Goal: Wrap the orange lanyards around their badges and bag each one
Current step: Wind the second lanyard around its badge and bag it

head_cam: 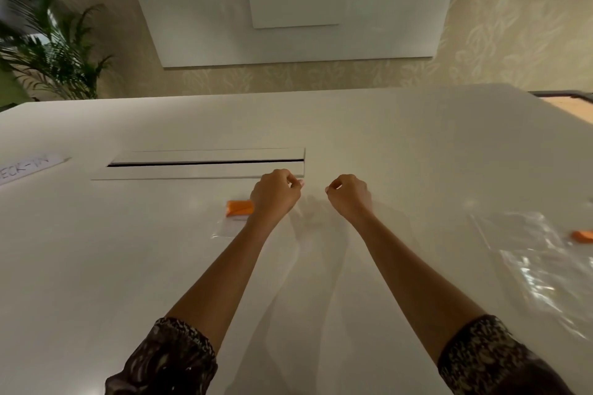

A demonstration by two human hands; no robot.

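Note:
My left hand [276, 194] and my right hand [349, 196] are raised over the white table [401, 144], each with fingertips pinched. A faint clear plastic bag [313, 218] seems to hang between them, and its film is barely visible. Just left of my left hand, an orange wrapped lanyard [239, 208] lies on the table inside a small clear bag [224, 228]. At the right edge, another orange lanyard [582, 236] peeks into view beside a spread of clear bags [529, 266]. No badge face shows.
A long cable slot with a lid [205, 163] runs across the table just beyond my hands. A paper check-in sign [25, 167] lies at the far left. A potted palm [48, 51] and a whiteboard [288, 3] stand behind the table.

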